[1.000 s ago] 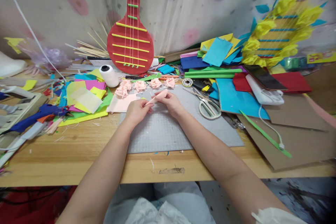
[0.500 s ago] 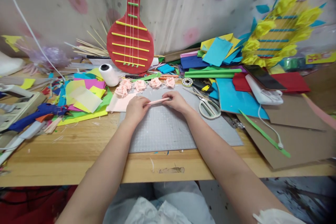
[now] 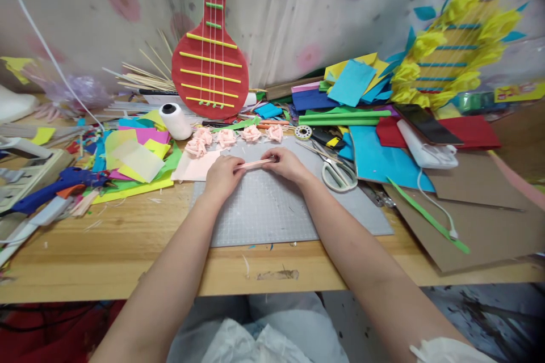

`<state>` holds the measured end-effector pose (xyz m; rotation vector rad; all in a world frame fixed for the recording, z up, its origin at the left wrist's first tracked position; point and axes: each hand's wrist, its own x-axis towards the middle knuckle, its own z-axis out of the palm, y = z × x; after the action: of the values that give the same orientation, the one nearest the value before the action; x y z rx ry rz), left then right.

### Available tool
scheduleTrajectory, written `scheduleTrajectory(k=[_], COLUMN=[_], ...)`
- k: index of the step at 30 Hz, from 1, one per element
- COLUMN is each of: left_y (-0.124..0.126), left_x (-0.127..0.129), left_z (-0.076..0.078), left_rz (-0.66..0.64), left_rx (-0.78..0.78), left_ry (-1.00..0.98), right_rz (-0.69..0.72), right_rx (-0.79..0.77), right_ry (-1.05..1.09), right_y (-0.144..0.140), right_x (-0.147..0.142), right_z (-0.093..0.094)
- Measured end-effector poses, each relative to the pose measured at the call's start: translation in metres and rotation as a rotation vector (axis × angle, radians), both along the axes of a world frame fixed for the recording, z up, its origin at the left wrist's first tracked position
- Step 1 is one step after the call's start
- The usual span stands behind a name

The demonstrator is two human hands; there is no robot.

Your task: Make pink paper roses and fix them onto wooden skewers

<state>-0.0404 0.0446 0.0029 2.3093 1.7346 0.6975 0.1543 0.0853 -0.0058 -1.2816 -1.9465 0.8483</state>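
A narrow pink paper strip (image 3: 254, 164) is stretched nearly level, its right end slightly higher, just above the far edge of the grey cutting mat (image 3: 272, 215). It looks folded lengthwise, thin and flat, with both ends pinched between fingertips.

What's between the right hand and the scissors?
Head view: only bare grey cutting mat lies between the right hand and the scissors.

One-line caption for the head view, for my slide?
Left hand and right hand hold a thin pink paper strip above a grey gridded cutting mat.
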Motion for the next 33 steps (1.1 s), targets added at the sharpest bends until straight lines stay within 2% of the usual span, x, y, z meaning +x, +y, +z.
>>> scheduleTrajectory(k=[5,8,11,14,16,21,25,30,33], left_y=[0.000,-0.002,-0.005,-0.008,-0.009,-0.011,-0.010,-0.011,-0.011], left_x=[0.001,0.001,0.002,0.003,0.004,0.008,0.009,0.010,0.009], left_z=[0.003,0.005,0.008,0.011,0.012,0.012,0.008,0.004,0.005], left_rz=[0.019,0.032,0.039,0.046,0.043,-0.010,-0.038,-0.002,0.014], left_rx=[-0.014,-0.004,0.003,-0.007,-0.028,-0.108,-0.186,-0.216,-0.210], left_ry=[0.037,0.027,-0.035,-0.130,-0.205,-0.397,-0.514,-0.581,-0.566], right_rz=[-0.045,-0.077,-0.060,0.015,0.050,0.040,0.000,-0.073,-0.050], right_rx=[0.031,-0.009,-0.117,-0.227,-0.253,-0.158,-0.129,-0.086,-0.064], right_ry=[-0.036,0.001,0.130,0.298,0.398,0.586,0.647,0.677,0.700], right_y=[0.002,0.002,-0.001,-0.003,-0.004,-0.001,0.001,0.004,0.004], right_x=[0.000,0.001,0.003,0.006,0.007,0.007,0.005,0.009,0.012], right_z=[-0.002,0.001,0.007,0.016,0.021,0.028,0.032,0.032,0.030])
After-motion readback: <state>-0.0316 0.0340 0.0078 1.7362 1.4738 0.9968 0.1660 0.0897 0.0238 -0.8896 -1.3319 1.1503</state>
